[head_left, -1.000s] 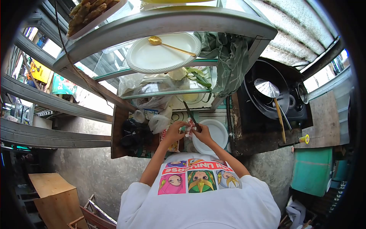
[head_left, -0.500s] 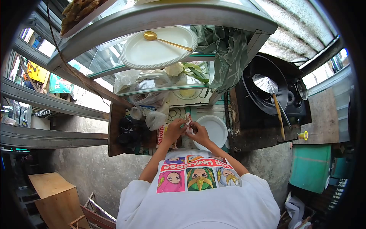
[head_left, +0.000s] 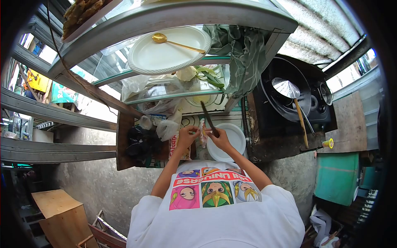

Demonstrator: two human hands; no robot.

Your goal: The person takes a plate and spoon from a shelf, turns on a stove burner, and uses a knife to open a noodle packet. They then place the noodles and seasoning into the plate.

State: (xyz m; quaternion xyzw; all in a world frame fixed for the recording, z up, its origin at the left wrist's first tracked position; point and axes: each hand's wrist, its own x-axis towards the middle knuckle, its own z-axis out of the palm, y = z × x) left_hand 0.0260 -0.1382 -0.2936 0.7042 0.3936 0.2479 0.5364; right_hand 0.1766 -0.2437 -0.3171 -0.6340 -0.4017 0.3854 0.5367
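Note:
My left hand (head_left: 187,136) pinches the side of a small white and pink packet (head_left: 202,133), which stands roughly upright between my hands. In my right hand (head_left: 219,139) is a knife (head_left: 207,115), its dark blade pointing away from me, close beside the packet. The right fingertips also seem to touch the packet's edge. Below my right hand a white plate (head_left: 231,144) lies on the counter. Partly under my left forearm is a red and yellow printed pack (head_left: 173,145).
A glass display shelf holds a white oval plate (head_left: 140,58) with a gold spoon (head_left: 159,38). Below are a cabbage (head_left: 187,73) and leafy greens. At right, a wok (head_left: 285,111) with a metal turner sits on a black stove. A clear plastic bag (head_left: 167,130) and black bag (head_left: 140,144) lie left.
The knife has come up into clear view in my right hand, its blade now pointing away. The packet has turned more upright, and my hands have shifted slightly apart.

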